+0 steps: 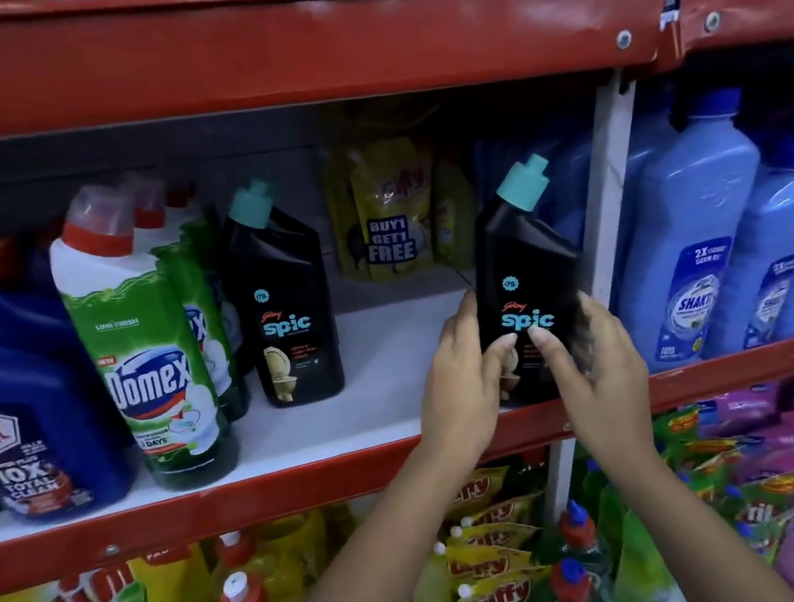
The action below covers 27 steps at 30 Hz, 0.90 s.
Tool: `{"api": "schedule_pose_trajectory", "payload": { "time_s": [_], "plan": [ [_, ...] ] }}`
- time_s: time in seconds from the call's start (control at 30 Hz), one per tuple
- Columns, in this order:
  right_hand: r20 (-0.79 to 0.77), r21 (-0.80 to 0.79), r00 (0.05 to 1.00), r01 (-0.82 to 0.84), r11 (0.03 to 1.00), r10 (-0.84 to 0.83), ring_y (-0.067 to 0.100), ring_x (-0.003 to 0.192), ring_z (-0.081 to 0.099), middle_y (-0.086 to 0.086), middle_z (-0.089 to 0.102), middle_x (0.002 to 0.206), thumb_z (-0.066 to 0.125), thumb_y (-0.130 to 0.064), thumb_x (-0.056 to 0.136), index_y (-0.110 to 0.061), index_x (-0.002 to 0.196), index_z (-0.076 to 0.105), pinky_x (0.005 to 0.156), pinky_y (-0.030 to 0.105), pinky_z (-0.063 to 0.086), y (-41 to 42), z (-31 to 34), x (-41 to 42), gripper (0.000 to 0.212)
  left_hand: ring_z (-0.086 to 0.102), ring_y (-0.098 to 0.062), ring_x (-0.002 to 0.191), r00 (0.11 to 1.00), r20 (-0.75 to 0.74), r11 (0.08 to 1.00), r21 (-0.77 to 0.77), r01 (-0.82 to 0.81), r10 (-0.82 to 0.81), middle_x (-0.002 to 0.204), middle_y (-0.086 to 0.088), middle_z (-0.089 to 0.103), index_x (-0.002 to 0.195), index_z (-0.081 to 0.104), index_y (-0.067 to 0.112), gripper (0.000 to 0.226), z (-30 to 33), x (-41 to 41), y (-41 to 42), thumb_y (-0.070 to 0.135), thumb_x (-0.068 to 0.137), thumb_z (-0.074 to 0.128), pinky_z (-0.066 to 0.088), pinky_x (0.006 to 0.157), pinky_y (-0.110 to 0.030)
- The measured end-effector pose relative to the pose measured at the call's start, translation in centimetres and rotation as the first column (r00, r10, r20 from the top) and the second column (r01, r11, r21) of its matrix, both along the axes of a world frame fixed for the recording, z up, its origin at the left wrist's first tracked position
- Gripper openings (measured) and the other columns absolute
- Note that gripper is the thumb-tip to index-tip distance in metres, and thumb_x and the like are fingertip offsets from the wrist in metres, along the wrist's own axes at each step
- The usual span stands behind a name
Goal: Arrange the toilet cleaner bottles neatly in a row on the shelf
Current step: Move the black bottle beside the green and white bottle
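Note:
A black Spic toilet cleaner bottle (pixel 522 260) with a teal cap stands at the right end of the middle shelf (pixel 375 372), by the white upright post. My left hand (pixel 464 378) grips its left side and my right hand (pixel 594 363) its right side, thumbs on the label. A second black Spic bottle (pixel 288 307) stands upright further left, apart from the held one. Green and white Domex bottles (pixel 141 341) stand left of it, and blue Harpic bottles (pixel 21 402) at the far left.
Yellow Giffy pouches (pixel 390 208) lean at the back of the shelf between the two Spic bottles. Light blue bottles (pixel 718 239) fill the bay to the right of the post. A red shelf lip (pixel 310 491) runs along the front. Packed shelves lie above and below.

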State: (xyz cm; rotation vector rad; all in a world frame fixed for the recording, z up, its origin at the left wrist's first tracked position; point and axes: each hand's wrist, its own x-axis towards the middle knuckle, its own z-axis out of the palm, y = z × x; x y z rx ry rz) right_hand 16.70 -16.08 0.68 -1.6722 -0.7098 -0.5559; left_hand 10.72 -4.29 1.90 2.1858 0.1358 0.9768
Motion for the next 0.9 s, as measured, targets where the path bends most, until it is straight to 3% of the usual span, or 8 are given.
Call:
{"api": "schedule_pose_trajectory", "payload": {
  "time_s": [0.07, 0.13, 0.23, 0.37, 0.5, 0.7, 0.8, 0.9],
  "plan": [
    [-0.053, 0.061, 0.998, -0.032, 0.998, 0.036, -0.023, 0.103, 0.054, -0.007, 0.060, 0.118, 0.068, -0.026, 0.090, -0.018, 0.134, 0.053, 0.084, 0.000, 0.044, -0.1, 0.1, 0.2, 0.047, 0.052, 0.012, 0.089, 0.999, 0.043, 0.999, -0.041, 0.015, -0.013, 0.127, -0.006, 0.059, 0.144, 0.037, 0.020, 0.049, 0.0, 0.1, 0.1, 0.029, 0.098, 0.053, 0.042, 0.071, 0.000],
    [-0.095, 0.109, 0.994, -0.050, 0.993, 0.061, -0.027, 0.099, 0.054, -0.009, 0.064, 0.113, 0.072, -0.024, 0.087, -0.016, 0.129, 0.058, 0.080, -0.003, 0.042, -0.1, 0.3, 0.3, 0.045, 0.055, 0.020, 0.083, 0.996, 0.083, 0.995, -0.100, 0.027, -0.018, 0.118, -0.007, 0.065, 0.138, 0.045, 0.019, 0.046, 0.1, 0.0, 0.1, 0.023, 0.095, 0.059, 0.043, 0.067, 0.002],
    [-0.108, 0.146, 0.989, -0.088, 0.985, 0.104, -0.026, 0.096, 0.056, -0.018, 0.065, 0.108, 0.074, -0.023, 0.085, -0.019, 0.124, 0.061, 0.079, -0.003, 0.042, 0.2, 0.6, 0.0, 0.041, 0.056, 0.022, 0.079, 0.992, 0.125, 0.989, -0.144, 0.014, 0.004, 0.109, -0.004, 0.070, 0.134, 0.051, 0.018, 0.044, 0.2, -0.5, 0.4, 0.018, 0.092, 0.064, 0.045, 0.067, 0.001],
    [-0.069, 0.151, 0.981, -0.168, 0.974, 0.180, -0.022, 0.101, 0.058, -0.010, 0.067, 0.112, 0.074, -0.022, 0.084, -0.015, 0.125, 0.062, 0.081, -0.003, 0.042, 1.5, 1.4, -1.2, 0.043, 0.060, 0.019, 0.088, 0.982, 0.180, 0.983, -0.182, -0.020, 0.053, 0.103, 0.014, 0.067, 0.131, 0.055, 0.019, 0.041, 0.7, -2.8, 1.5, 0.020, 0.091, 0.066, 0.046, 0.075, -0.002],
    [-0.043, 0.168, 0.949, -0.302, 0.938, 0.313, -0.009, 0.106, 0.063, -0.013, 0.070, 0.114, 0.074, -0.021, 0.086, -0.024, 0.121, 0.064, 0.083, 0.002, 0.045, 4.2, 2.2, -3.3, 0.037, 0.062, 0.016, 0.091, 0.966, 0.226, 0.978, -0.191, -0.083, 0.127, 0.101, 0.029, 0.063, 0.134, 0.054, 0.022, 0.044, 1.3, -6.1, 3.5, 0.017, 0.091, 0.065, 0.047, 0.075, -0.002],
    [-0.053, 0.172, 0.889, -0.441, 0.881, 0.455, -0.005, 0.108, 0.063, -0.011, 0.070, 0.115, 0.075, -0.021, 0.085, -0.024, 0.121, 0.065, 0.081, 0.004, 0.047, 9.3, 2.2, -6.6, 0.037, 0.070, -0.013, 0.095, 0.943, 0.189, 0.949, -0.210, -0.236, 0.276, 0.101, 0.003, 0.071, 0.140, 0.047, 0.018, 0.053, 1.6, -11.1, 7.2, 0.027, 0.091, 0.065, 0.059, 0.082, -0.036],
    [-0.058, 0.160, 0.872, -0.473, 0.866, 0.487, -0.012, 0.105, 0.062, -0.020, 0.068, 0.112, 0.075, -0.023, 0.084, -0.031, 0.121, 0.062, 0.078, 0.001, 0.046, 11.2, 2.2, -7.9, 0.039, 0.068, 0.005, 0.088, 0.936, 0.186, 0.939, -0.230, -0.255, 0.299, 0.098, 0.019, 0.067, 0.141, 0.047, 0.018, 0.052, 1.5, -12.8, 8.4, 0.023, 0.092, 0.064, 0.057, 0.073, -0.016],
    [-0.073, 0.147, 0.870, -0.474, 0.868, 0.488, -0.014, 0.104, 0.061, -0.024, 0.068, 0.109, 0.075, -0.026, 0.084, -0.037, 0.118, 0.061, 0.080, 0.000, 0.045, 12.4, 2.0, -8.6, 0.039, 0.069, -0.005, 0.095, 0.924, 0.153, 0.924, -0.219, -0.314, 0.350, 0.108, 0.004, 0.071, 0.140, 0.048, 0.017, 0.052, 1.5, -13.8, 9.2, 0.029, 0.092, 0.064, 0.059, 0.081, -0.028]
  ]
}}
